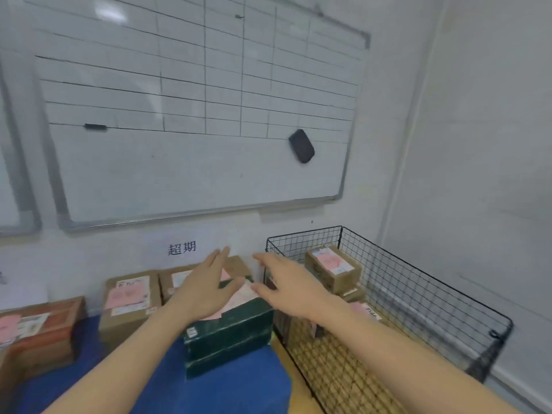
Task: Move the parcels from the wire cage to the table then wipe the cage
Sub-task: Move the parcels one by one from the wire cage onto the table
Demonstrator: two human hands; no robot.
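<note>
Two bare arms reach forward over the blue table [239,389]. Left hand [206,289] and right hand [288,289] are both open wide, fingers straight, holding nothing. They hang over a green box [230,336]; I cannot tell if they touch it. That box sits at the table's right edge, just beside the cage [433,297]. A brown parcel [334,268] sits on top of others at the back of the cage. Three more boxes [128,297] stand by the wall on the table. Their pink labels are too blurry to read. Writing [182,248] on the wall says "超期". Bare blue cloth lies in front of the green box.
</note>
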